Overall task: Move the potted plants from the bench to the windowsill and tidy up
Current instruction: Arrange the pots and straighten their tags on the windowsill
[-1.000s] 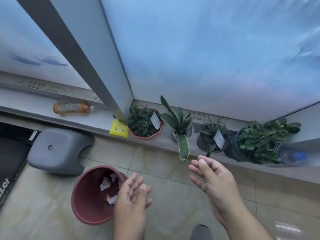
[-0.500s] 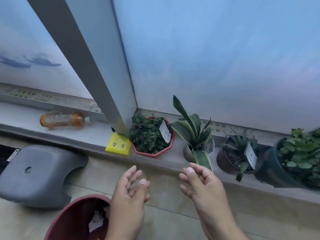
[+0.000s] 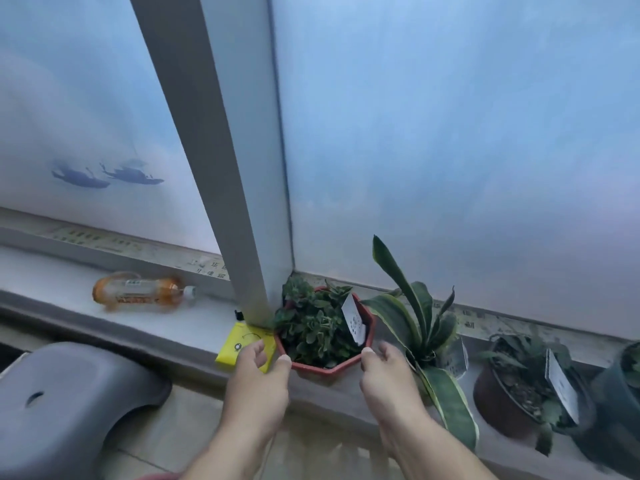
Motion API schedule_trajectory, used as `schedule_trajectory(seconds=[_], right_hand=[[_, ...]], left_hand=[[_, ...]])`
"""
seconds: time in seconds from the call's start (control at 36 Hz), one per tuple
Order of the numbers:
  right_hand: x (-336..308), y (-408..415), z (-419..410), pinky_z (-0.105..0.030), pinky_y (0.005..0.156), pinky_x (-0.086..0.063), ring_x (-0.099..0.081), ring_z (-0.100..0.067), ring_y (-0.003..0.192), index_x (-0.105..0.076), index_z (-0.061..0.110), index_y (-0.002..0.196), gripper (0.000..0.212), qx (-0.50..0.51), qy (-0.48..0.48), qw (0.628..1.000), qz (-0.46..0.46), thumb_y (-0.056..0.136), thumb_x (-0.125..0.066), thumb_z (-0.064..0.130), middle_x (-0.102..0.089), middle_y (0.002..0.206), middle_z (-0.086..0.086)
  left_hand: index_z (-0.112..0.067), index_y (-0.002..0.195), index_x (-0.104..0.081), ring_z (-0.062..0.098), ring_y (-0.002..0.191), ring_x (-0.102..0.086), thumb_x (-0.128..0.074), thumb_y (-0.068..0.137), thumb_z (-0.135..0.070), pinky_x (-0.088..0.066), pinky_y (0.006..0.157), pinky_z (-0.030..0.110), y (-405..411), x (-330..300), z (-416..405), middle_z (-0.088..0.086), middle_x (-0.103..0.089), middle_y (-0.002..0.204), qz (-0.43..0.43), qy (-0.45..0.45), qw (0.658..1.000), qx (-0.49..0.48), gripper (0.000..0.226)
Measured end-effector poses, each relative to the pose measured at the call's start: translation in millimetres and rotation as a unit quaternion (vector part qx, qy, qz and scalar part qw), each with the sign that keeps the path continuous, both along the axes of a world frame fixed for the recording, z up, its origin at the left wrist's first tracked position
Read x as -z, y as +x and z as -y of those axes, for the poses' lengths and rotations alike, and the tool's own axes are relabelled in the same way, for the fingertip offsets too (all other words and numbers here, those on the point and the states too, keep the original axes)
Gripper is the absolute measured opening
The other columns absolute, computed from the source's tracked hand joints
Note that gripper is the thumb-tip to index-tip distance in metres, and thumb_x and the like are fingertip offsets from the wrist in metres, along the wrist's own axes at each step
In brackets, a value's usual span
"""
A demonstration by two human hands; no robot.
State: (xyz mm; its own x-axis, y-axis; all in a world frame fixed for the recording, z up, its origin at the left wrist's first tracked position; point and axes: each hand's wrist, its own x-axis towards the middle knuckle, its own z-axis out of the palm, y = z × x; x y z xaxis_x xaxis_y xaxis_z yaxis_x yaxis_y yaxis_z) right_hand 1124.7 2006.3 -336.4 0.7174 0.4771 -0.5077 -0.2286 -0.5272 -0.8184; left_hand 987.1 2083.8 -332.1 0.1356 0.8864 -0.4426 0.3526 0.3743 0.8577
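done: four potted plants already on windowsill [image 3: 194,327]
hands: left hand [image 3: 258,379] and right hand [image 3: 388,379] open, flanking octagonal red pot [image 3: 329,360]
left: tidying, I guess

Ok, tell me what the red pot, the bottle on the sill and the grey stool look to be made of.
Red pot: probably moulded plastic, matte, with crisp thin angular facets; glazed clay is not excluded.
Bottle: clear plastic, glossy, see-through with orange liquid, a printed label and a white cap.
Grey stool: likely plastic, smooth and satin, with rounded moulded edges.
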Motion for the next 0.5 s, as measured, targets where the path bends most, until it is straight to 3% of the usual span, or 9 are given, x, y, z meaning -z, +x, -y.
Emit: schedule_trajectory(seconds=[0.06, 0.14, 0.19, 0.28, 0.39, 0.5], right_hand=[[10, 2, -3, -0.047, 0.109, -0.044, -0.058, -0.028, 0.125, -0.044, 0.018, 0.148, 0.049, 0.011, -0.01, 1.0, 0.006, 0.101, -0.046, 0.031, -0.059, 0.14, -0.006], [23, 7, -6, -0.053, 0.091, -0.057, -0.069, -0.023, 0.092, -0.063, 0.017, 0.124, 0.032, 0.023, 0.009, 1.0, 0.004, 0.099, -0.048, 0.03, -0.072, 0.1, -0.004], [16, 9, -6, -0.05, 0.082, -0.061, -0.065, -0.02, 0.074, -0.063, 0.014, 0.114, 0.02, 0.04, 0.027, 0.999, -0.016, 0.102, -0.049, 0.022, -0.068, 0.084, -0.005], [14, 9, -8, -0.037, 0.066, -0.057, -0.055, -0.016, 0.06, -0.062, 0.005, 0.108, 0.014, 0.07, 0.055, 0.993, -0.084, 0.103, -0.05, 0.008, -0.059, 0.073, -0.008], [13, 6, -9, -0.038, 0.072, -0.061, -0.058, -0.016, 0.061, -0.061, 0.006, 0.1, 0.006, 0.087, 0.073, 0.985, -0.132, 0.1, -0.055, 0.006, -0.062, 0.076, -0.011], [14, -1, -5, -0.046, 0.082, -0.06, -0.058, -0.017, 0.053, -0.058, 0.0, 0.102, 0.006, 0.094, 0.083, 0.977, -0.173, 0.099, -0.054, 0.003, -0.061, 0.068, -0.012]], left_hand=[[-0.023, 0.143, -0.043, 0.022, 0.111, -0.059, -0.061, 0.095, -0.028, -0.052, 0.099, 0.05, 6, 1, -1, 0.0, -0.051, 0.14, 0.008, -0.021, 1.0, -0.006, 0.051], [-0.019, 0.119, -0.051, 0.015, 0.079, -0.058, -0.058, 0.098, -0.018, -0.055, 0.093, 0.054, 17, -1, 2, -0.002, -0.061, 0.099, 0.03, -0.041, 0.999, -0.004, 0.022], [-0.018, 0.108, -0.049, 0.013, 0.066, -0.051, -0.055, 0.099, -0.014, -0.057, 0.086, 0.052, 25, 0, 4, -0.003, -0.055, 0.083, 0.036, -0.051, 0.998, -0.016, 0.011], [-0.017, 0.111, -0.05, 0.015, 0.062, -0.053, -0.056, 0.099, -0.01, -0.059, 0.078, 0.048, 31, 2, 6, 0.001, -0.057, 0.085, 0.042, -0.047, 0.997, -0.05, 0.015], [-0.019, 0.11, -0.054, 0.017, 0.061, -0.055, -0.061, 0.095, -0.009, -0.059, 0.079, 0.05, 33, 10, 1, -0.002, -0.061, 0.084, 0.061, -0.033, 0.994, -0.087, 0.019], [-0.027, 0.109, -0.06, 0.025, 0.076, -0.069, -0.062, 0.095, -0.013, -0.06, 0.081, 0.055, 30, 27, -11, 0.002, -0.071, 0.094, 0.061, -0.023, 0.994, -0.084, 0.02]])
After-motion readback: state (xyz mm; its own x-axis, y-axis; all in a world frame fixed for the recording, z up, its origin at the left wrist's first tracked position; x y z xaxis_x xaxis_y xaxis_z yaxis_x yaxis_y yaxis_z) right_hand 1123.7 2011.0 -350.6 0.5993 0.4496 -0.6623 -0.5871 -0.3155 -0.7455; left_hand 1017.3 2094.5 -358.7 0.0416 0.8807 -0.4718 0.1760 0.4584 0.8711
